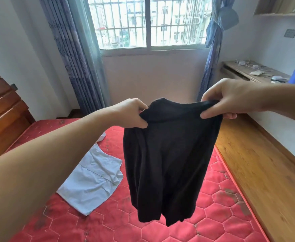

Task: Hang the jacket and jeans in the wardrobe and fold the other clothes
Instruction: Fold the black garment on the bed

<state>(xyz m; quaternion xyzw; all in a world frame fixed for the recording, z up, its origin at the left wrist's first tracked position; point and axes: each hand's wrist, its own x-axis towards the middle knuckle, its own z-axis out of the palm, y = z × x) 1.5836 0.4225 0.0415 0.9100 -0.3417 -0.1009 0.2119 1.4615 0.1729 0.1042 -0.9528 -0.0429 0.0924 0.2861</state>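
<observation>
Both hands hold a dark, nearly black soft knit garment (pixel 169 154) up in the air above the red quilted mattress (pixel 221 198). The left hand (pixel 131 113) pinches one top corner between thumb and fingers (pixel 143 124), and the right hand (pixel 230 98) grips the other, so the cloth hangs free and doubled lengthwise, its hem clear of the mattress. A pale blue-white shirt (pixel 94 179) lies flat on the mattress, left of the hanging garment. The folding step appears to be in hand. The next move likely calls for lowering the dark garment onto bare mattress right of the shirt, keeping both corners level so it lands smooth.
</observation>
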